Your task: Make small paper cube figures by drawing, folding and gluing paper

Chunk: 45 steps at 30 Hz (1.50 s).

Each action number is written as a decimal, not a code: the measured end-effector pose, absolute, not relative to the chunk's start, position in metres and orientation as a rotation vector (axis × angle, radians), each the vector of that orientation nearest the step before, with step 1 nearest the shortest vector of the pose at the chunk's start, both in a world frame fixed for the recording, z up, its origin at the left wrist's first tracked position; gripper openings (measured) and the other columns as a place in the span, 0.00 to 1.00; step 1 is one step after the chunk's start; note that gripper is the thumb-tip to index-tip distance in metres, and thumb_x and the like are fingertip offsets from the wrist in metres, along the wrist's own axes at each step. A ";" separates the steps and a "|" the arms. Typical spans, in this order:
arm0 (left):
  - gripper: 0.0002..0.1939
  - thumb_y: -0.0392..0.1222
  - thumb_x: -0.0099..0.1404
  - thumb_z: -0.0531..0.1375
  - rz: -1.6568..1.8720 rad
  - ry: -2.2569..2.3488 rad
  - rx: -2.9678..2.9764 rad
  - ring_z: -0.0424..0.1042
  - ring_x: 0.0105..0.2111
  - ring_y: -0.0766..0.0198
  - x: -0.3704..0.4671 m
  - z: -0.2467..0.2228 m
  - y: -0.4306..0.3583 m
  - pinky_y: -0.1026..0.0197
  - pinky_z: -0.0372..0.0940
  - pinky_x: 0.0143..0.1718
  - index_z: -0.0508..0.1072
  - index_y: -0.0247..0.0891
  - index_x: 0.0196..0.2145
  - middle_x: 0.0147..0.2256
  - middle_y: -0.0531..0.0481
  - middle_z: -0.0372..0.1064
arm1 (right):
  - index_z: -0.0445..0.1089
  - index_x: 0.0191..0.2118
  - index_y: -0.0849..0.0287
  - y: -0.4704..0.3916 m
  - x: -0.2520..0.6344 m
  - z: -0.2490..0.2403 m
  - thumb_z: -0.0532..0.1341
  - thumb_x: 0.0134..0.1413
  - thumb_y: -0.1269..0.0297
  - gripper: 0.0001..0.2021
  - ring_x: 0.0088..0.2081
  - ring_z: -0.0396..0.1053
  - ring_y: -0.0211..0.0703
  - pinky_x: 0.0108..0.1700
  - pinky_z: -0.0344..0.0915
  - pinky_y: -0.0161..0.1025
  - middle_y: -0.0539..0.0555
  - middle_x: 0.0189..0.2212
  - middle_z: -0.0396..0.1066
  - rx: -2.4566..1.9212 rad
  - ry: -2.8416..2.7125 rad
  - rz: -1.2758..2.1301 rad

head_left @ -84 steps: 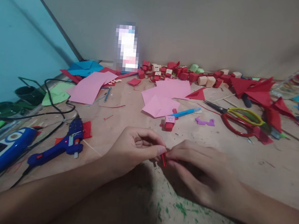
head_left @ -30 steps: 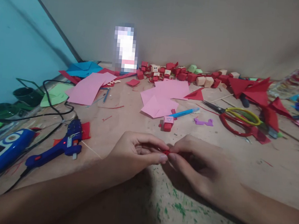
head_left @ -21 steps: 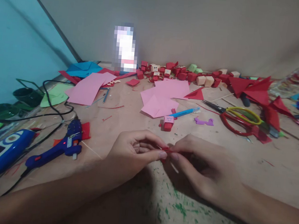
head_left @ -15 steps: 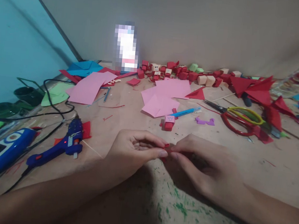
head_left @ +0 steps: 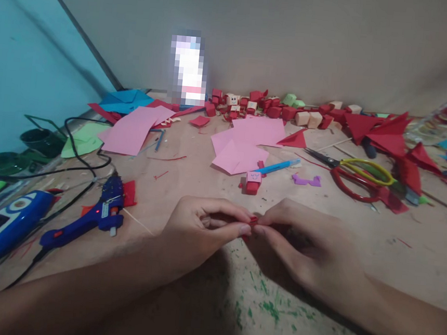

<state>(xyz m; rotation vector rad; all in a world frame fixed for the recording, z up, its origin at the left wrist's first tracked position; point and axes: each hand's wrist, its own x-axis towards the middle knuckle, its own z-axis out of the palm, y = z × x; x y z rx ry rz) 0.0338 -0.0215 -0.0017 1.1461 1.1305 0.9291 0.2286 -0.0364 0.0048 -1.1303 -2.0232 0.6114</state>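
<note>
Between my two hands is a small red paper piece (head_left: 253, 220), mostly covered by fingertips. My left hand (head_left: 206, 226) pinches it from the left between thumb and forefinger. From the right, the thumb and forefinger of my right hand (head_left: 299, 242) close on its other side. Just beyond the fingertips stands a small red paper figure (head_left: 252, 183) with a pink face drawn on it. Touching or just behind that figure lies a blue pen (head_left: 276, 166). A purple paper cutout (head_left: 306, 180) rests to the right of it.
A blue glue gun (head_left: 98, 211) with a red light and black cord lies left. Scissors (head_left: 348, 170) with red and yellow handles lie right. Pink paper sheets (head_left: 255, 134) spread behind. Several red paper blocks (head_left: 288, 114) line the wall near a lit, blurred screen (head_left: 190, 71).
Both hands keep their pinch on the red paper piece in nearly the same spot. The fingers have shifted only slightly, and a bit more folded red edge shows between them.
</note>
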 end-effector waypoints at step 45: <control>0.07 0.34 0.56 0.69 0.923 1.036 1.338 0.76 0.31 0.69 0.032 -0.007 -0.023 0.70 0.70 0.34 0.77 0.36 0.34 0.31 0.53 0.77 | 0.76 0.35 0.61 -0.035 0.227 0.009 0.61 0.62 0.74 0.06 0.30 0.71 0.33 0.32 0.65 0.31 0.50 0.30 0.77 -1.095 -1.999 0.706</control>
